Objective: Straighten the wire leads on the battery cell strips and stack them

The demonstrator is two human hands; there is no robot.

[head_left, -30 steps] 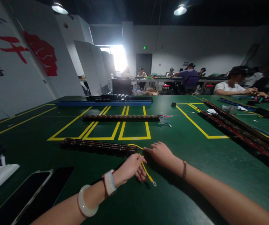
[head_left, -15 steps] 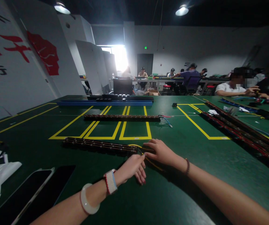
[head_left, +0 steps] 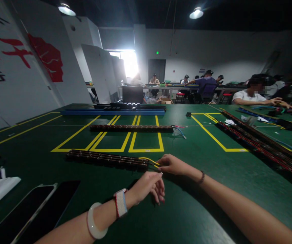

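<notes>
A long dark strip-shaped assembly [head_left: 107, 160] with rows of shiny metal points lies on the green table. Yellow wires [head_left: 149, 160] come out of its right end. My right hand [head_left: 172, 164] is closed around the ends of these wires, with its fingertips pressed together. Just below and in front of it is my left hand [head_left: 151, 186], its fingers loosely bent and apart, with nothing visible in them. Its upper fingertips are close to the wire ends; whether they touch is unclear. Farther back, a second dark strip [head_left: 133, 128] has red and blue leads [head_left: 180, 130] at its right end.
Blue and black rails [head_left: 115, 112] lie along the table's far edge. More wired strips [head_left: 255, 145] run down the right side. Dark flat panels [head_left: 44, 206] and white pieces [head_left: 0, 189] are at left. A co-worker [head_left: 255, 93] sits at far right.
My right hand has drawn its spread fingers together on the yellow wires. My left hand has moved slightly right and down, away from the strip's end.
</notes>
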